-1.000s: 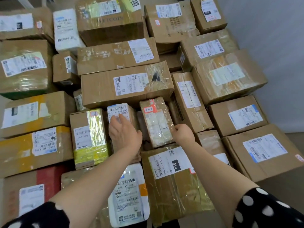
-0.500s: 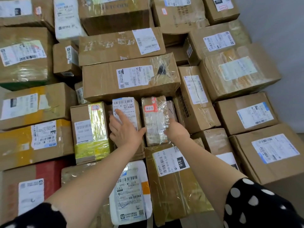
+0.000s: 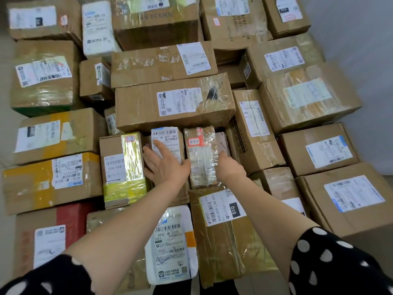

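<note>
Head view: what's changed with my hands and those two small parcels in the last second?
The left hand flattened its fingers on the barcode-labelled box. The right hand, at the right side of the taped parcel, swung it straighter, closer to that box. The surrounding cartons stayed put.

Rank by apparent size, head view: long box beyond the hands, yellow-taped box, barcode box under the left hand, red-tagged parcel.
1. Long box
2. yellow-taped box
3. barcode box and red-tagged parcel look alike, unranked.

Even, bright diffuse light, soft shadows only in gaps between boxes. Glare on clear tape of the long box (image 3: 214, 96) and yellow-taped box (image 3: 131, 158). Wide-angle bowing at edges; near sleeves and far corners soft.
</note>
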